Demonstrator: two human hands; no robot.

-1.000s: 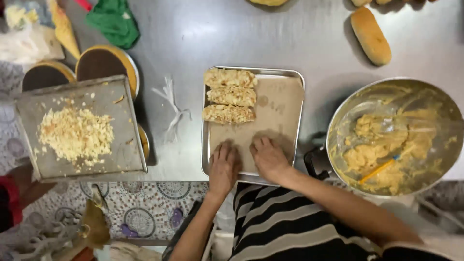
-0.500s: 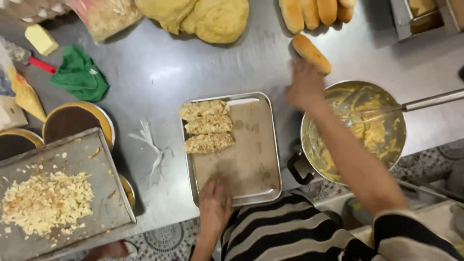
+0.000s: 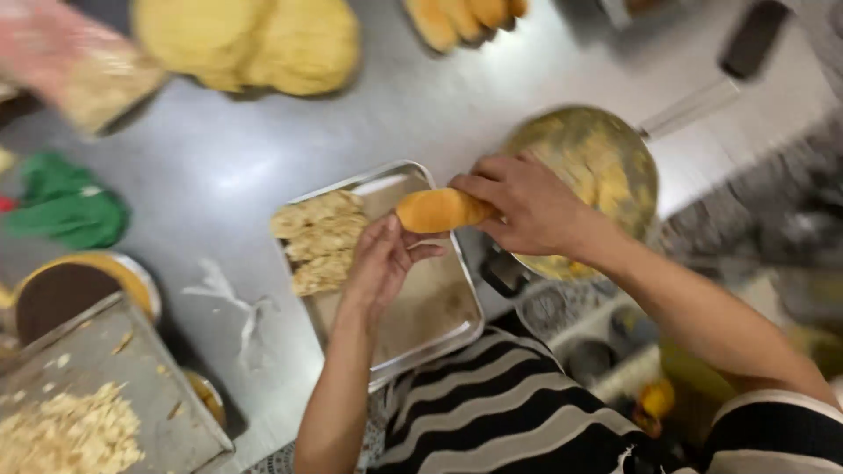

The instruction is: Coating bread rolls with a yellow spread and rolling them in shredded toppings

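bread roll now off the desk, fetched from the far side half a second back, held above the metal tray. right hand fingers closed around one end, left hand lifted off the tray, open fingers cupping beneath. coated pieces unmoved on tray; pan of batter just beside.

1. The right hand covers one end of the bread roll.
2. The top edge cuts off the dough mounds and bread loaves.
3. Motion blur smears the pan and the packet at top left.
4. The crumb tray runs past the bottom-left corner.
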